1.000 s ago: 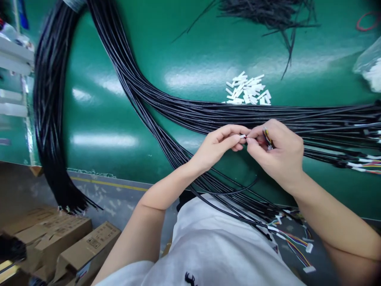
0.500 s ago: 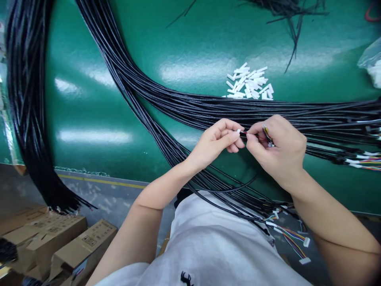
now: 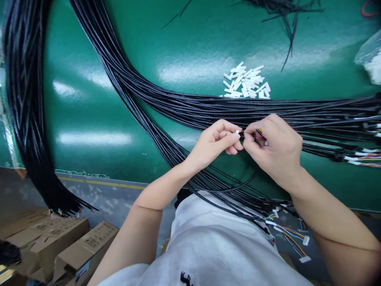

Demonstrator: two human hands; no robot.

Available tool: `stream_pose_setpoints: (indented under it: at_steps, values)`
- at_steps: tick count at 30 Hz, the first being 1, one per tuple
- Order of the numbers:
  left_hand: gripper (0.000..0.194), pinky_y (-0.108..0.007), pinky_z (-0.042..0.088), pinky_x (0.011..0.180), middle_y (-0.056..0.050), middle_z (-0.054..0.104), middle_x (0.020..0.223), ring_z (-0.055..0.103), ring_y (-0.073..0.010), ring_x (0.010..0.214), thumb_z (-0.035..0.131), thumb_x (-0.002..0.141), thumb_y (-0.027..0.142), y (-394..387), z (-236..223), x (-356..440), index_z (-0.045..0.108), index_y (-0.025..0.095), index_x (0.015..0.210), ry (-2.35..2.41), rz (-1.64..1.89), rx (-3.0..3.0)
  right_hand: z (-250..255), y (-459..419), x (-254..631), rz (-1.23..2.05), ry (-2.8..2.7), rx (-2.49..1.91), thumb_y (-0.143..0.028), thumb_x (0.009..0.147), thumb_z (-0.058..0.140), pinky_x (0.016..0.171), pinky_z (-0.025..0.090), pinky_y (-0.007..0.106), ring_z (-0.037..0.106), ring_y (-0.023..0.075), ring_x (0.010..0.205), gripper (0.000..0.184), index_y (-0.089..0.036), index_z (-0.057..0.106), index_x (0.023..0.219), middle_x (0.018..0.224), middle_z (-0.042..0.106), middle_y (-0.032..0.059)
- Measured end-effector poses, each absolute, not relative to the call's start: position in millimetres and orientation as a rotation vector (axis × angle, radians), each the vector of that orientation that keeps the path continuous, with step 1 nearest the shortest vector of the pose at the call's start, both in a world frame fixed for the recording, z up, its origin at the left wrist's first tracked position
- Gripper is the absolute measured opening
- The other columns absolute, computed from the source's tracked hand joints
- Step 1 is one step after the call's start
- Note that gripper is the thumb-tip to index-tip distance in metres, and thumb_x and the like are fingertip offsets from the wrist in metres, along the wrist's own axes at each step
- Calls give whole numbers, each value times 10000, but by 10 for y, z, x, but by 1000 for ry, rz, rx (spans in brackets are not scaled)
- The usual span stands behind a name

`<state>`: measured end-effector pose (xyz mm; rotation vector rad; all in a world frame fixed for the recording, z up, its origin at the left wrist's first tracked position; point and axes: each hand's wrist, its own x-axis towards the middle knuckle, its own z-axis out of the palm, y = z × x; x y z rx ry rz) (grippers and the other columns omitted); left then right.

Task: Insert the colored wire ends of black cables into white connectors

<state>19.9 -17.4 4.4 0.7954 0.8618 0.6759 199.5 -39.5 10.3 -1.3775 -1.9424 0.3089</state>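
Observation:
Between thumb and fingers, my left hand (image 3: 222, 139) pinches a small white connector housing (image 3: 237, 132). My right hand (image 3: 275, 147) is closed on thin coloured wires (image 3: 259, 131), gripping a dark or red one close to the housing. Loose wire ends in yellow and other colours stick up from the right fist. The fingertips hide whether the wire tip is inside the housing. Beneath both hands run bundles of black cables (image 3: 190, 108). A pile of white connector housings (image 3: 247, 81) lies on the green table just beyond them.
Another thick black cable bundle (image 3: 26, 99) hangs over the table's left edge above cardboard boxes (image 3: 86, 246). Cables cross my lap, ending in coloured wires with white connectors (image 3: 305, 259). Black offcuts (image 3: 288, 24) lie at the back, and a plastic bag (image 3: 372, 59) is at the right.
My right hand has shifted slightly left, nearer the left fingertips, and the loose wire ends have moved with it. The left hand holds the housing almost still; the view has shifted a little.

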Motion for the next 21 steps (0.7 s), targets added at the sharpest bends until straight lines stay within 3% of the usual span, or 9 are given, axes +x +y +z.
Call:
stream_pose_setpoints:
  at_steps: [21]
  values:
    - [466,-156,537,603,22,759,734,690,-49,633,891,779,511,-164,24,188,653,153,958,853,638,838,127,-403,1987,479,-1882,-1361,-26,849,625,548,350,317,486,140,586,245,-262,584,791,685,549,-27]
